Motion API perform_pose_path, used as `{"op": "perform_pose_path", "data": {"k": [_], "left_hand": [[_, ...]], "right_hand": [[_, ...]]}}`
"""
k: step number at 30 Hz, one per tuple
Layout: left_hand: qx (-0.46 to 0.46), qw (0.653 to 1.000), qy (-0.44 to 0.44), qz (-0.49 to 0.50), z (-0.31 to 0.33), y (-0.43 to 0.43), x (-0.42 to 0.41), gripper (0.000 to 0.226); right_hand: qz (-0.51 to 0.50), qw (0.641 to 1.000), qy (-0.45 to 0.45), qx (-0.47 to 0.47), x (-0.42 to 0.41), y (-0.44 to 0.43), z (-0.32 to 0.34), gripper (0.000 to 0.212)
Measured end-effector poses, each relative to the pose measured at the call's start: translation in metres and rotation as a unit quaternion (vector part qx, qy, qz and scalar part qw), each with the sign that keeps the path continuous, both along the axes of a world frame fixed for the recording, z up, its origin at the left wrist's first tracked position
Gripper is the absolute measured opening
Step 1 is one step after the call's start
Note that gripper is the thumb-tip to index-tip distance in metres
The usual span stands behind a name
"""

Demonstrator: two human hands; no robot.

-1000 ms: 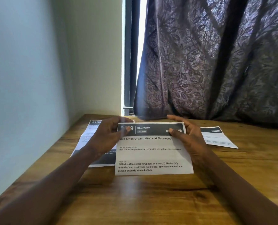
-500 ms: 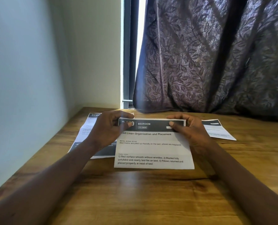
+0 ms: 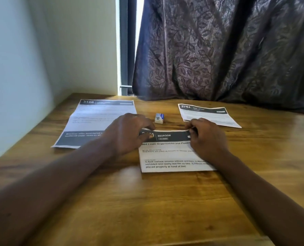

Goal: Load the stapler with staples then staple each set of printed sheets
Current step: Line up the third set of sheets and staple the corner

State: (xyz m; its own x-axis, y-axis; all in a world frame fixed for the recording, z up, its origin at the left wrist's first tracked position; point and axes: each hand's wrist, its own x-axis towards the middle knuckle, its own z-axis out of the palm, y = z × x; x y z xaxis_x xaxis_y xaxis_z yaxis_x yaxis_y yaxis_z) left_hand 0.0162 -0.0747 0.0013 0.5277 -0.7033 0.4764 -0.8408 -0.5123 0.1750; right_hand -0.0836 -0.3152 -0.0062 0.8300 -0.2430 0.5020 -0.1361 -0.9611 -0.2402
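A printed set headed "BEDROOM" [image 3: 169, 153] lies on the wooden table [image 3: 147, 201] in front of me. My left hand [image 3: 130, 132] pinches its top left corner, thumb on the dark header. My right hand [image 3: 206, 137] pinches its top right corner. A small white and blue staple box [image 3: 159, 118] stands just beyond the sheet's top edge, between my hands. A second set marked 3108 [image 3: 98, 119] lies at the left, partly under my left wrist. A third set marked 2764 [image 3: 206, 114] lies at the right, beyond my right hand. No stapler is in view.
A pale wall [image 3: 19, 68] runs along the table's left side. A dark leaf-patterned curtain [image 3: 227, 50] hangs behind the table's far edge, with a window frame [image 3: 126, 50] at its left.
The sheet and both hands have come down and nearer to me, the top edge now low on the table. The staple box and more of the two side sets have come into sight.
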Motion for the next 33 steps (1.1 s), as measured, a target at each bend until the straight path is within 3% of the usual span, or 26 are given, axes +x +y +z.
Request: {"op": "perform_pose_path", "data": {"k": [4,12,17,21,27,33], "left_hand": [[0.032,0.999,-0.005,0.029,0.001,-0.001,-0.001,0.024],[0.091,0.996,-0.006,-0.022,0.008,-0.017,-0.018,0.026],[0.168,0.983,-0.045,0.056,0.014,-0.030,-0.041,0.071],[0.173,0.983,-0.011,0.059,0.008,-0.033,-0.054,0.098],[0.184,0.981,-0.011,0.058,0.002,-0.031,-0.062,0.113],[0.187,0.979,-0.052,0.068,-0.003,-0.033,-0.068,0.109]], "right_hand": [[-0.020,1.000,0.021,-0.009,0.000,0.005,0.000,0.016],[-0.018,0.998,0.040,-0.038,-0.001,0.008,0.003,0.020],[-0.027,0.998,0.050,-0.043,-0.001,0.010,0.002,0.020],[-0.024,0.998,0.054,-0.037,-0.001,0.010,0.004,0.020],[-0.031,0.997,0.057,-0.033,-0.004,0.010,0.005,0.019],[-0.091,0.992,0.075,-0.042,-0.004,0.018,0.004,0.027]]}}
